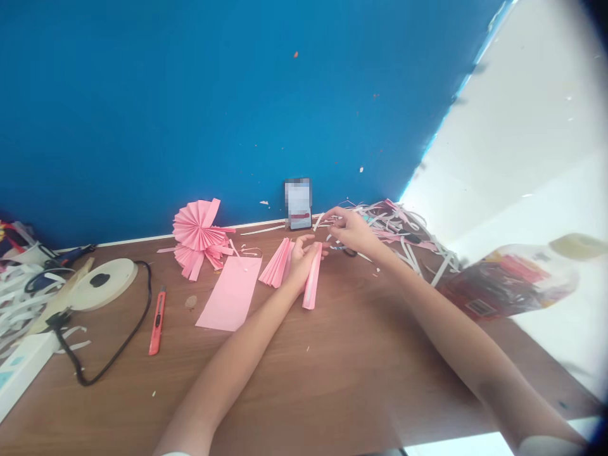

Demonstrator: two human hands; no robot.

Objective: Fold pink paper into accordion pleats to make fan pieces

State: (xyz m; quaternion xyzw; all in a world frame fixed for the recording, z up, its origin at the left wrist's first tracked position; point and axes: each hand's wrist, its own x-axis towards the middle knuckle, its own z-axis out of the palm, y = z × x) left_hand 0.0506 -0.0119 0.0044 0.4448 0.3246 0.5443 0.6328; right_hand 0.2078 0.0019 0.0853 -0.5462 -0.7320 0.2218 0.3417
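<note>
My left hand is closed around a folded pink paper strip that stands on edge on the brown table. Just left of it lies another pleated pink paper, partly fanned out. My right hand reaches further back, its fingers curled over scissors beside a heap of paper strips; whether it grips them is unclear. A flat pink sheet lies to the left, and finished pink paper fans rest against the blue wall.
A phone leans against the wall behind my hands. An orange utility knife, a tape roll and a black cable lie at the left. A plastic packet sits at the right edge.
</note>
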